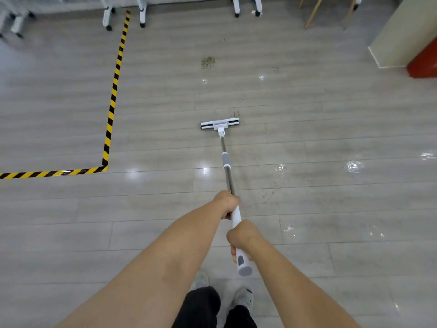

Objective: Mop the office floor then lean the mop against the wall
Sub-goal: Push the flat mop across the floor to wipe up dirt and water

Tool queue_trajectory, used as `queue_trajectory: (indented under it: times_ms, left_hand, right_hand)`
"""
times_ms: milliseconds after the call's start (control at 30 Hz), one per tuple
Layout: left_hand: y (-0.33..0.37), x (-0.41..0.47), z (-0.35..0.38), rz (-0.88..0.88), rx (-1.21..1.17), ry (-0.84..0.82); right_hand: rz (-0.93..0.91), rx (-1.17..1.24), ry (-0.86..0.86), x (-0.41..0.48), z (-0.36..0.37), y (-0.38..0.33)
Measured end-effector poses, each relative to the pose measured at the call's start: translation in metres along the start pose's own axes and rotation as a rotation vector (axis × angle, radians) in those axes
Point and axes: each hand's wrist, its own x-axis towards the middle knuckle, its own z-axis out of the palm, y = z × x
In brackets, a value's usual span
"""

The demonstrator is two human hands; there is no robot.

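Mop [226, 162] enclosed by left hand [227, 202], right hand [241, 235] fingers [233, 254].

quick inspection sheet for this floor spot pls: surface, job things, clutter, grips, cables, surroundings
surface: grey plank floor, with wet glints on the right.
job's things: mop held out straight ahead, mop head flat on the floor.
clutter: brownish dirt patch beyond the mop head, smaller specks nearby.
grips: left hand grips the handle lower down; right hand grips it near the top end.
cables: nothing seen.
surroundings: yellow-black tape marks a corner on the left; white wheeled legs and wooden legs at the far edge; red object beside a cream block at far right.
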Motion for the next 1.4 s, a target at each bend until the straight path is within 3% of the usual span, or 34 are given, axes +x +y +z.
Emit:
queue_trajectory:
  times_ms: [733, 1400]
  left_hand:
    - [0.315, 0.245, -0.264, 0.030, 0.009, -0.028]
    - [0.658, 0.457, -0.461, 0.047, 0.085, 0.029]
  right_hand:
    - [-0.018, 0.040, 0.018, 0.157, -0.116, -0.434]
    - [0.000, 0.050, -0.001, 0.313, -0.293, -0.824]
